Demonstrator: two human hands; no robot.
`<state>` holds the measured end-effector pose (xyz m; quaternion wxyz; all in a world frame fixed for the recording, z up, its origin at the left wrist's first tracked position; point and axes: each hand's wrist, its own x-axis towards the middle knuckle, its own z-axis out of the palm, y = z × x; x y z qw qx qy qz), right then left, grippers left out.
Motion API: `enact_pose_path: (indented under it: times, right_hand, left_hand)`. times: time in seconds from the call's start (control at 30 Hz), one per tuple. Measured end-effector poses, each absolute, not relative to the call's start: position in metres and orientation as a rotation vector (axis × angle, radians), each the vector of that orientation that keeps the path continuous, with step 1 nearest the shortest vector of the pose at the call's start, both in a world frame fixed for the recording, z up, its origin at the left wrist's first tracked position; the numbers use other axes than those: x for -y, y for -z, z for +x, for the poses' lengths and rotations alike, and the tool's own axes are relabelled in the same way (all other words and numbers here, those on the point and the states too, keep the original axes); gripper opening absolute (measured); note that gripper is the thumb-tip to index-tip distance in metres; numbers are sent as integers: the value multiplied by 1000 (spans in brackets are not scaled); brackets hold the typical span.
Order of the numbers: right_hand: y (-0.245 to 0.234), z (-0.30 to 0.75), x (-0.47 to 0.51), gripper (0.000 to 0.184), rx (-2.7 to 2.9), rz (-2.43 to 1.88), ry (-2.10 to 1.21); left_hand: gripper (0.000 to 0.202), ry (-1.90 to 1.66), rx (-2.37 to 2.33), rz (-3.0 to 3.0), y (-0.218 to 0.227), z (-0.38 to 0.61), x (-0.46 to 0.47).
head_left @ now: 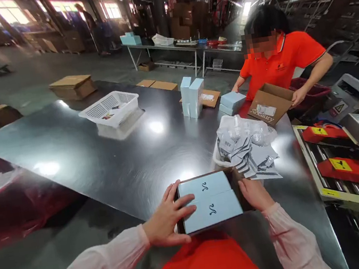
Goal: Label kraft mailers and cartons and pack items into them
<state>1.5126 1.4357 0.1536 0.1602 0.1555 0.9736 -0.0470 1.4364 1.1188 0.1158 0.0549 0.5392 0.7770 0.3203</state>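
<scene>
Two light blue boxes with small dark logos lie side by side inside an open cardboard carton at the table's near edge. Across the carton's left end rests my left hand; its fingers are spread, some reaching onto the blue boxes, the thumb along the near side. My right hand grips the carton's right wall, fingers partly hidden. A gap shows between the blue boxes and that wall. Just beyond the carton, a white basket overflows with grey-white printed packets and clear bubble wrap.
Across the metal table, a co-worker in an orange shirt holds another carton. Stacked blue boxes and a white perforated basket stand farther back. A roller conveyor machine borders the right side.
</scene>
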Motion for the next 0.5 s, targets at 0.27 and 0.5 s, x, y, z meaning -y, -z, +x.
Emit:
enact_pose_path:
  times: [0.27,0.5]
  right_hand:
    - [-148,1545,-1409,38,-2828,360,112]
    - [-108,1618,-1415,41,-2959,308,137]
  left_hand:
    - [20,-614,-2192,2085,-173,1448,-1173]
    - [32,-294,-1930,2169,-73,1486,-1282]
